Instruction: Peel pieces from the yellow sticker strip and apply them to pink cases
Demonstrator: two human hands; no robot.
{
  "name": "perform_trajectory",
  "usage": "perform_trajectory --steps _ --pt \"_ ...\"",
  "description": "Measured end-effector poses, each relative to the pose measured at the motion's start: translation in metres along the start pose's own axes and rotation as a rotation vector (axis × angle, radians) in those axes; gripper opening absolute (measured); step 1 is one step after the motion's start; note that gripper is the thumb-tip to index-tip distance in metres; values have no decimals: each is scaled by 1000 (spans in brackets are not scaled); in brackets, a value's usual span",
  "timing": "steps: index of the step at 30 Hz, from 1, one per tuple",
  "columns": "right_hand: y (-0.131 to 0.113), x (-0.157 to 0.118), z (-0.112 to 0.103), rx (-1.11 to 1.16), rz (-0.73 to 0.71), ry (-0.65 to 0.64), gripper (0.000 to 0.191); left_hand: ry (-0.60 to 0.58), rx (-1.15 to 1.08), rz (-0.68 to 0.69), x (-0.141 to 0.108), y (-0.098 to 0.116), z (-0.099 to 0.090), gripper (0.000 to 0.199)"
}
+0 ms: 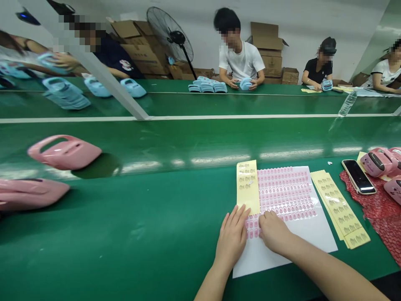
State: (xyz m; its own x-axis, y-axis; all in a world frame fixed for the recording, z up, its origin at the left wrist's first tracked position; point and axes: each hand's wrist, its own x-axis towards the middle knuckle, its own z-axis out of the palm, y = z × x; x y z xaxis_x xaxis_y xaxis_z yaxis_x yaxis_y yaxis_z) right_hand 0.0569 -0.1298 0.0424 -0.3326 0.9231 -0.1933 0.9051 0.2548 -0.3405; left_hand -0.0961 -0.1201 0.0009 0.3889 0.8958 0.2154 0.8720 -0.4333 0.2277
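Observation:
My left hand (232, 236) lies flat with its fingers spread, the fingertips on the lower end of a yellow sticker strip (247, 196). My right hand (274, 232) is closed, its fingers bent down at the lower rows of a sheet of small pink stickers (283, 192); whatever is between the fingertips is hidden. The pink sticker sheet rests on a white paper (300, 238) on the green table (140, 234). Several more yellow sticker strips (341, 209) lie to the right of the paper.
A phone (359, 177) and pink plastic parts (377, 162) lie on red wrap (372, 205) at the right. Two pink casings (67, 152) are at the left. Across the bench, people handle blue parts (206, 85); a bottle (347, 103) and a slanted post (103, 75) stand between.

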Motion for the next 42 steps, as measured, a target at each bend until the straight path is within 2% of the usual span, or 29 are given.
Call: perform_trajectory --steps 5,9,14,17,20,22,24,27,33,42 --pt "-5 3 -7 96 77 -11 20 34 0 19 0 -7 2 44" --pt "-7 4 -6 180 116 -25 14 45 24 56 1 -12 4 43" --pt "-2 2 -15 465 88 -18 11 60 46 53 1 -17 8 43" --pt "22 -4 -33 686 168 32 13 -10 29 69 0 -24 9 41" --pt "70 -12 -54 794 307 137 9 -46 1 72 -1 -31 11 41" --pt "106 -18 -64 764 387 223 8 -40 -9 63 -1 -33 12 41" --pt "137 -23 -69 746 423 237 10 -34 -14 66 -1 -34 13 41" --pt "164 -26 -69 735 438 207 10 -28 -17 74 -1 -34 13 41" --pt "173 -21 -61 695 446 128 9 -37 -7 75 -1 -33 13 42" --pt "165 -23 -60 528 494 154 11 -50 31 87 -2 -33 13 42"
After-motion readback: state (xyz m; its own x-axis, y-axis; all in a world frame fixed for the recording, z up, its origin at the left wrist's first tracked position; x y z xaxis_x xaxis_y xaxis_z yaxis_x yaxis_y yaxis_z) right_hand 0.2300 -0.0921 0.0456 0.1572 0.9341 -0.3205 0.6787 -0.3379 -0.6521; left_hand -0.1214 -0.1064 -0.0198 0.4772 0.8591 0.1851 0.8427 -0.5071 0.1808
